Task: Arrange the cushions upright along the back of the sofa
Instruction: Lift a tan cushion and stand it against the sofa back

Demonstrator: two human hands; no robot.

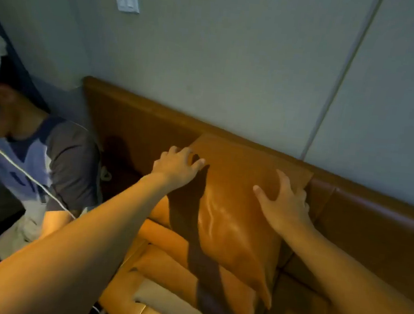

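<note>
I am pressing one tan leather cushion [233, 210] against the sofa back [133, 119], which serves as the reference for all positions here. My left hand [177, 166] is lying flat and spread on the cushion's upper left corner; my right hand [284, 205] is lying flat and spread near its upper right edge. Neither hand is gripping; both are pushing the face rearward so the cushion is leaning on the sofa back rather than tipping forward. The cushion is standing on its lower edge on the seat [126, 298], its top edge reaching almost level with the top of the sofa back. Its long axis is running upward, tilted slightly rearward; its face is pointing out from the sofa back. Another cushion [165, 266] is lying lower, in front, not yet upright. Another person [49, 156] is sitting beyond the left end.
</note>
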